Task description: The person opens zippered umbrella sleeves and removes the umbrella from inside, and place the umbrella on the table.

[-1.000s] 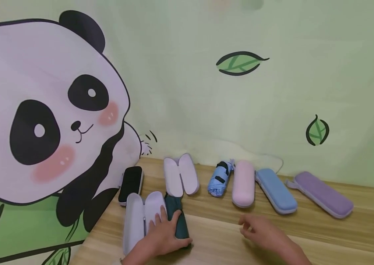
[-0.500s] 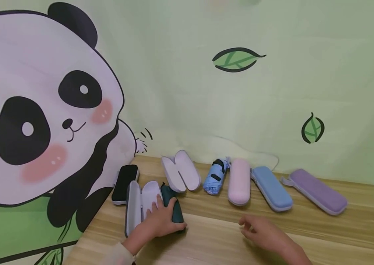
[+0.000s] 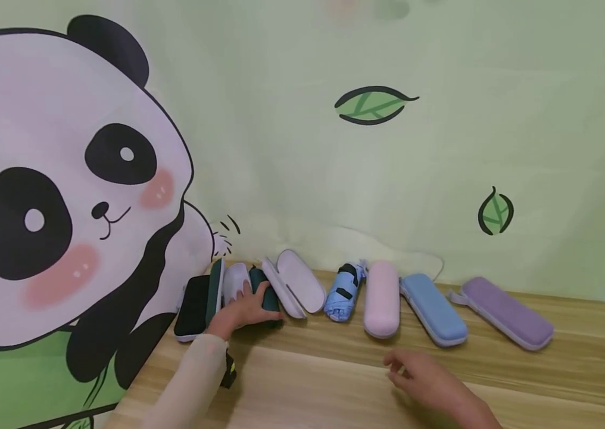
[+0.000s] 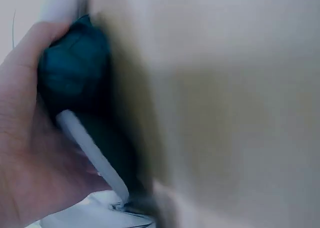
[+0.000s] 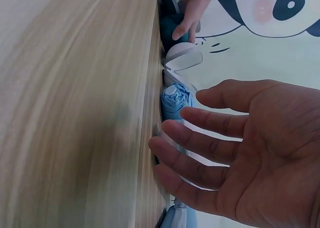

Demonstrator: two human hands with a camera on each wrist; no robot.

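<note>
In the head view, my left hand (image 3: 246,307) grips a dark green folded umbrella (image 3: 270,300) together with the lid of an open glasses case (image 3: 215,292), green outside and white inside. The left wrist view has the thumb against the umbrella's fabric end (image 4: 75,71), with the case's pale edge beside it; the fingertips are hidden. My right hand (image 3: 431,381) hovers at the front right, nearest to the pink case (image 3: 382,301). Its fingers are loosely bent and hold nothing, as the right wrist view of this hand (image 5: 250,148) confirms.
Along the back of the wooden table (image 3: 334,381) lie a black phone-like item (image 3: 192,307), an open white-lined case (image 3: 299,283), a light blue folded umbrella (image 3: 344,292), a blue case (image 3: 435,308) and a purple case (image 3: 507,313). A panda-print cloth (image 3: 281,149) hangs behind.
My left hand has moved the green umbrella and open case back, up beside the black item and the white-lined case. The white-lined case has tilted a little. My right hand stays put.
</note>
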